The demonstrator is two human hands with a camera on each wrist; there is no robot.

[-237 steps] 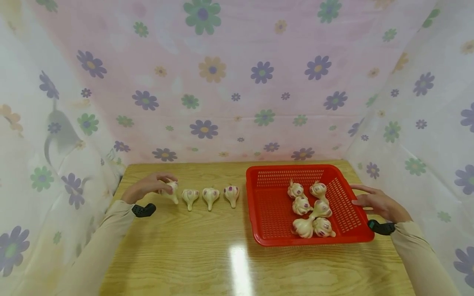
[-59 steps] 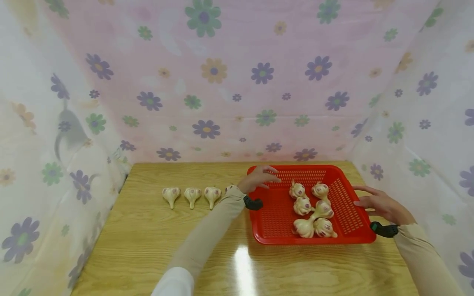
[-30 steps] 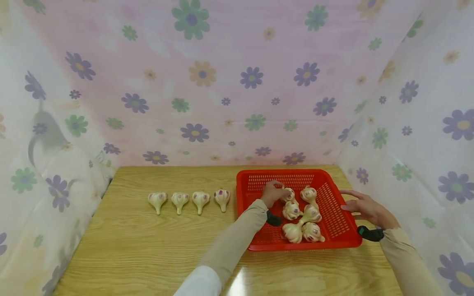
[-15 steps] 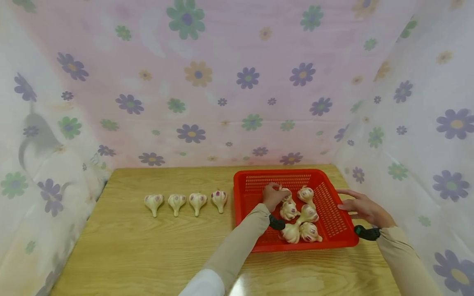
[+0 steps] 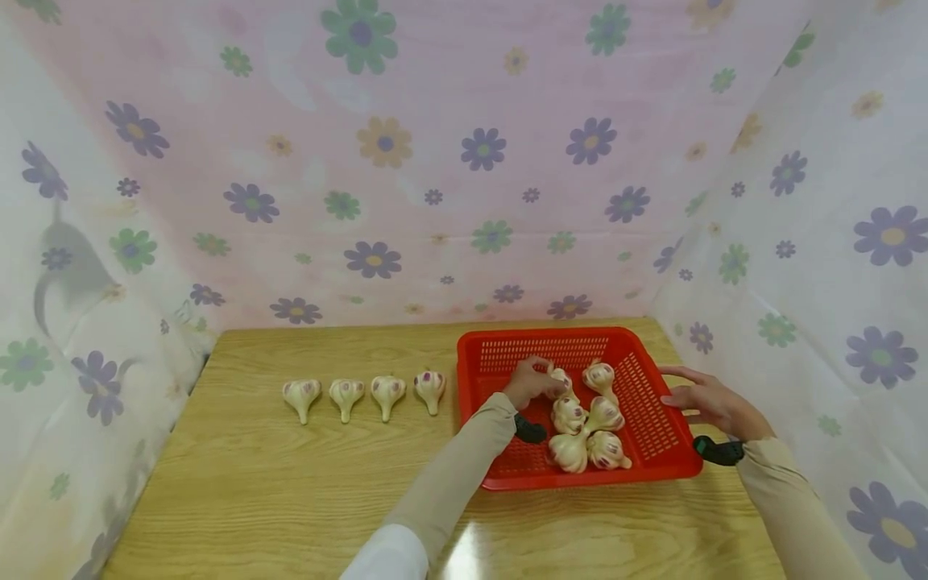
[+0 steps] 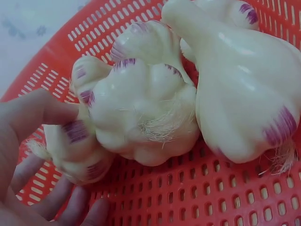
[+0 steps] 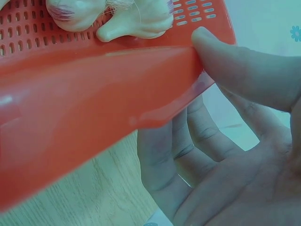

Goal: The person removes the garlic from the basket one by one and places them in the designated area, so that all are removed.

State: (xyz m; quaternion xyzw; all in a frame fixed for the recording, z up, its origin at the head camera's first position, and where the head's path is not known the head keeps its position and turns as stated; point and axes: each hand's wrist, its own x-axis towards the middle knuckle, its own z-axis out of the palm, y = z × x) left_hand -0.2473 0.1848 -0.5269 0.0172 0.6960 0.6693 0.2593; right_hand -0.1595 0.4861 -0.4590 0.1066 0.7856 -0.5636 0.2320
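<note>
My left hand (image 5: 529, 383) reaches into the red plastic basket (image 5: 590, 481) from the left. Its thumb and fingers pinch the back-left garlic bulb (image 6: 77, 150), which has purple patches and short root hairs. In the left wrist view the thumb presses its top while the other fingers curve in from below. Another garlic bulb (image 6: 143, 113) lies right against it. My right hand (image 5: 714, 403) holds the basket's right rim (image 7: 155, 66), thumb over the edge and fingers underneath.
Several garlic bulbs (image 5: 388, 395) stand in a row on the wooden table (image 5: 290, 483), left of the basket, stems toward me. Other garlic bulbs (image 5: 569, 453) crowd the basket's middle and right. Flowered cloth (image 5: 435, 193) encloses the table at the back and sides.
My left hand has left the garlic bulb at the row's left end, crossed right into the basket and taken hold of another bulb. My right hand keeps to the basket's rim.
</note>
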